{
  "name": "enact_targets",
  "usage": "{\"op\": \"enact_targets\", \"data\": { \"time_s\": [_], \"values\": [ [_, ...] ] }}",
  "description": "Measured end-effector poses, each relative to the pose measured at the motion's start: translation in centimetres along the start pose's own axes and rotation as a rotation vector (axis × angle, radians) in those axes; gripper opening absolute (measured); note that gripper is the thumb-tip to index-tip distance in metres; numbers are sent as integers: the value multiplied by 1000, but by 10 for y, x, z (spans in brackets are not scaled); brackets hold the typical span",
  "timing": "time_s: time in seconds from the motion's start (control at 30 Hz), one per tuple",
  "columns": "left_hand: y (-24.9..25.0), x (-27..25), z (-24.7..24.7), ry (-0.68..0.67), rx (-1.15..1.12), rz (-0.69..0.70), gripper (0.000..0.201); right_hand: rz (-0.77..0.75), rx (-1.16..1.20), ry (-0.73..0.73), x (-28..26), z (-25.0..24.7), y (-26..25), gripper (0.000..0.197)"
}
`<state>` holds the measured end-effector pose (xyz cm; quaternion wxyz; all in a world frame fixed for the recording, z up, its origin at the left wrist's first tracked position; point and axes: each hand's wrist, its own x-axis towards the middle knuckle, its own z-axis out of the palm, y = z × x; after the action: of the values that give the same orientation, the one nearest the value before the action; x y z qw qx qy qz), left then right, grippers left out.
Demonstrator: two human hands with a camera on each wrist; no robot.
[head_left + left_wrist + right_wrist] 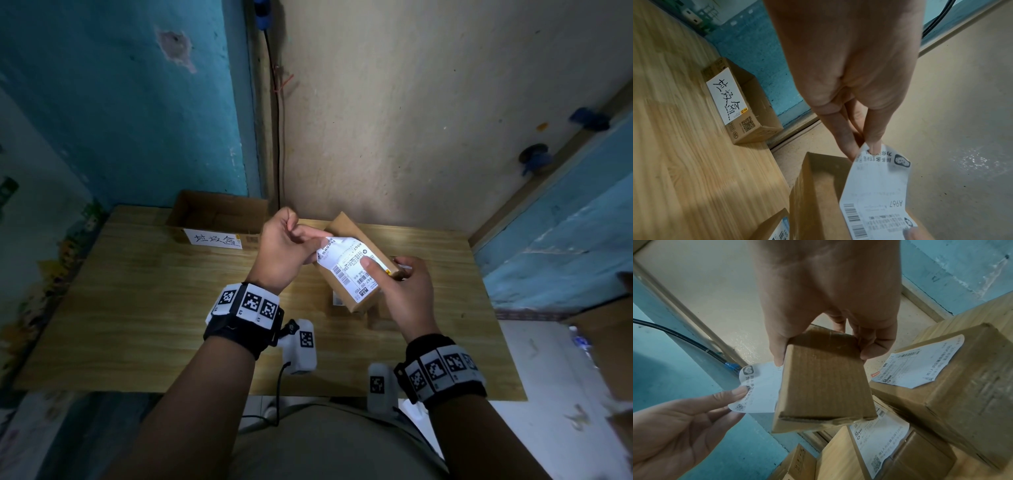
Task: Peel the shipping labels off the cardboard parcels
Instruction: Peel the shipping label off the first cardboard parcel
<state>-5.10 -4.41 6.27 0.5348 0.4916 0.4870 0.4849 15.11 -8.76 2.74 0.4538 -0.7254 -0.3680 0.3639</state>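
I hold a small brown cardboard parcel up above the wooden table. My right hand grips it, with the thumb lying on its white shipping label. My left hand pinches the label's far corner between thumb and fingers. That corner is lifted off the cardboard and curls up; the near part of the label still lies on the parcel.
Two more labelled parcels lie on the table under the held one. An open cardboard box with a handwritten white sign stands at the table's back left, against the blue wall.
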Motion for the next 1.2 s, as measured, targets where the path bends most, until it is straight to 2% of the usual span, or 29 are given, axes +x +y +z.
{"op": "enact_targets", "data": {
  "time_s": [0.4,0.53,0.93,1.07,1.2],
  "values": [
    [-5,4,-6,10,-73,18,37,-4,2,5,2,9,1,70],
    [-5,5,-9,11,-65,21,31,16,7,-25,0,12,-4,60],
    [-3,8,-19,29,-100,34,36,8,23,-57,-5,18,-13,61],
    [-2,10,-18,21,-85,36,35,-1,21,-41,-5,18,-18,54],
    [-2,12,-17,42,-72,34,35,-14,22,-15,-4,19,-20,57]
  ]
}}
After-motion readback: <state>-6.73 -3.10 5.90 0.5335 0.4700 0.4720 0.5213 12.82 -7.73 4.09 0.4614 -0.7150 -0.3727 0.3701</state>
